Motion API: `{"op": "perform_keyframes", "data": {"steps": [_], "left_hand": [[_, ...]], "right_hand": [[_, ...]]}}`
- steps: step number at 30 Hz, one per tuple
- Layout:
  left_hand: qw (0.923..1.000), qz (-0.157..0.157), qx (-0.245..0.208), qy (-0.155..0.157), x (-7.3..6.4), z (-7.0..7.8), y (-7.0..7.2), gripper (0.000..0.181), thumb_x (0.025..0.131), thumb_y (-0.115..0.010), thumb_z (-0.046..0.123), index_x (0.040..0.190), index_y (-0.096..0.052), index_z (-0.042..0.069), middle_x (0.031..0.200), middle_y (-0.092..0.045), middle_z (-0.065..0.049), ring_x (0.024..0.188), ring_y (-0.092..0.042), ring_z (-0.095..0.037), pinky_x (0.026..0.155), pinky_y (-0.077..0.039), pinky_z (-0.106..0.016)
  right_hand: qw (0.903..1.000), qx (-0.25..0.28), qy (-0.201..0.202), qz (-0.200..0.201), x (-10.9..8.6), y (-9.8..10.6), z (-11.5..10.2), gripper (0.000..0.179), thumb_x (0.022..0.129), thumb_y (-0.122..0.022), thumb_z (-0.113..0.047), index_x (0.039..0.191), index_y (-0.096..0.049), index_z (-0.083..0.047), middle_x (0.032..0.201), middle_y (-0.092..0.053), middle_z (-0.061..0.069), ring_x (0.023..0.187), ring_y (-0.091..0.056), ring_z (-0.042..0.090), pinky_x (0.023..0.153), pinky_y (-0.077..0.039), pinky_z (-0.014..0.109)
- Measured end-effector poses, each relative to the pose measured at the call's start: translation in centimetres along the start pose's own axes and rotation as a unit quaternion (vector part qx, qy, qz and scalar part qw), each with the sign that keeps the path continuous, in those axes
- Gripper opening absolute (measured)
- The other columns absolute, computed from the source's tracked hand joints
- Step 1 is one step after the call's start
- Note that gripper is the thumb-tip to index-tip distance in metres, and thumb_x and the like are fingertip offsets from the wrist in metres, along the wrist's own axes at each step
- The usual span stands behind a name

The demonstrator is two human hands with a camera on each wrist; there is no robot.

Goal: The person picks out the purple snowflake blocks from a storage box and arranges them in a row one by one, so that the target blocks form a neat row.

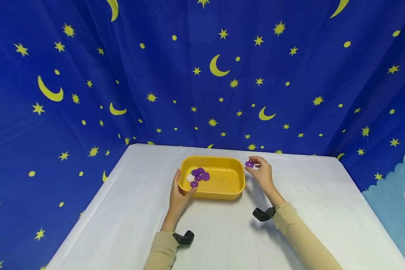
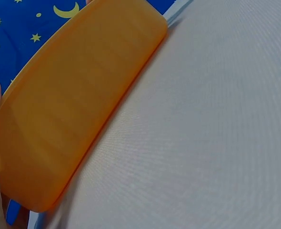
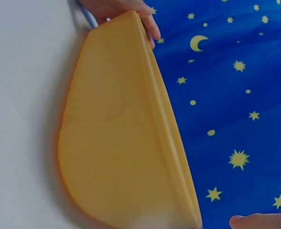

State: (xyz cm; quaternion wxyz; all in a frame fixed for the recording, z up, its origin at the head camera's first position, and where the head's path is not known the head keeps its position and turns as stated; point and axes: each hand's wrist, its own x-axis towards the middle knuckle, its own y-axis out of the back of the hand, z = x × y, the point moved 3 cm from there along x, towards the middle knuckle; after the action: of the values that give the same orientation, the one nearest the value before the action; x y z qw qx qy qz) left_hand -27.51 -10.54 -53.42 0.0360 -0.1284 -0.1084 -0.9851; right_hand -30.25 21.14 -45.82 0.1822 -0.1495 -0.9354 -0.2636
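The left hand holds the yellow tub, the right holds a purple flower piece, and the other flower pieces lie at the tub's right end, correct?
Not quite: the head view shows the other flower pieces at the left end of the yellow tub. The left hand does hold the tub, and the right hand a purple flower piece.

Head view: bright, even light, likely from overhead. Soft shadows on the white tabletop (image 1: 222, 232) below the right sleeve (image 1: 302, 234); mild sheen inside the yellow tub (image 1: 226, 182). Wide-angle stretch toward the edges; small stuff a bit soft. Both wrist views dimmer, tabletop reads grey, detail soft. Right wrist: pale hazy patch low on the tub wall.
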Motion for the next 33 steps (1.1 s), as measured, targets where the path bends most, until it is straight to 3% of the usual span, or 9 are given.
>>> {"op": "perform_keyframes", "data": {"steps": [9, 15, 23, 29, 33], "left_hand": [[1.0000, 0.002, -0.009, 0.003, -0.1, 0.0, 0.1, 0.092, 0.080, -0.076, 0.025, 0.153, -0.019, 0.020, 0.161, -0.019, -0.003, 0.148, -0.017, -0.025, 0.123, -0.014, -0.046], [1.0000, 0.000, -0.004, 0.004, -0.3, -0.2, 0.1, 0.091, 0.082, -0.075, 0.024, 0.153, -0.018, 0.021, 0.161, -0.018, -0.002, 0.149, -0.016, -0.025, 0.123, -0.013, -0.045], [1.0000, 0.003, -0.005, 0.005, -0.4, -0.1, 0.1, 0.092, 0.081, -0.076, 0.024, 0.153, -0.018, 0.022, 0.161, -0.018, -0.002, 0.149, -0.017, -0.024, 0.123, -0.012, -0.044], [1.0000, 0.005, -0.005, -0.007, -0.2, -0.1, 0.0, 0.092, 0.080, -0.076, 0.021, 0.153, -0.019, 0.020, 0.160, -0.019, -0.005, 0.148, -0.018, -0.028, 0.122, -0.015, -0.045], [1.0000, 0.001, -0.007, 0.002, -0.1, 0.1, -0.1, 0.091, 0.082, -0.075, 0.022, 0.153, -0.018, 0.020, 0.161, -0.018, -0.003, 0.149, -0.017, -0.025, 0.123, -0.015, -0.043]], "right_hand": [[0.9998, -0.009, -0.017, -0.008, -1.0, -0.1, 1.6, 0.036, 0.074, -0.075, 0.003, 0.108, -0.064, 0.008, 0.105, -0.067, 0.026, 0.092, -0.062, 0.036, 0.083, -0.054, 0.044], [0.9978, -0.014, -0.053, -0.037, -1.8, -0.6, 3.1, 0.037, 0.078, -0.072, 0.000, 0.112, -0.063, 0.008, 0.110, -0.066, 0.026, 0.097, -0.060, 0.035, 0.087, -0.051, 0.043], [0.9969, -0.003, -0.071, -0.036, -2.4, -1.4, 4.8, 0.037, 0.076, -0.072, 0.002, 0.111, -0.063, 0.008, 0.107, -0.067, 0.026, 0.097, -0.062, 0.035, 0.085, -0.056, 0.041], [0.9969, -0.003, -0.071, -0.034, -2.6, -1.9, 5.4, 0.037, 0.075, -0.072, 0.003, 0.110, -0.062, 0.009, 0.108, -0.066, 0.028, 0.100, -0.063, 0.038, 0.092, -0.053, 0.049], [0.9973, -0.016, -0.064, -0.031, -2.6, -2.1, 5.6, 0.038, 0.073, -0.073, 0.002, 0.108, -0.063, 0.010, 0.105, -0.067, 0.028, 0.098, -0.064, 0.039, 0.091, -0.053, 0.049]]}}
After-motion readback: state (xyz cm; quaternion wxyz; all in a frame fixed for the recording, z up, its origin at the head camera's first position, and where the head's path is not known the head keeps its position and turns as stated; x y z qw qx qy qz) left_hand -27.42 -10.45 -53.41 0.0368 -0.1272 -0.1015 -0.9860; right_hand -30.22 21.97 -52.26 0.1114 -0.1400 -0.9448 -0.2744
